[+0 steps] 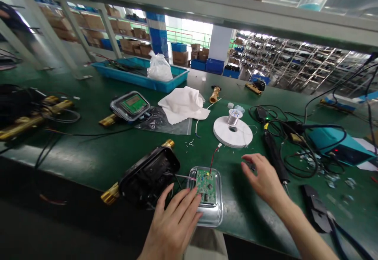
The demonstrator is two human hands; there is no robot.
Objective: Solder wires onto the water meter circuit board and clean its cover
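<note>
A green circuit board (pixel 207 187) lies in a clear plastic cover (pixel 217 216) near the table's front edge. My left hand (pixel 177 216) rests with fingers stretched out over the left edge of the board and cover. Thin wires run from the board to an open black meter housing (pixel 147 175) with brass ends, just left of it. A red and black lead with a white connector (pixel 219 145) sticks up from the board's top. My right hand (pixel 261 177) hovers over the table right of the cover, thumb and fingers apart, with nothing visible between them.
Behind stand a white disc (pixel 223 135) with a solder spool (pixel 233 117), a white cloth (pixel 184 104) and a blue tray (pixel 141 80). On the right are a black electric screwdriver (pixel 273 153), a crimping tool (pixel 315 209), cables and a teal soldering station (pixel 339 146).
</note>
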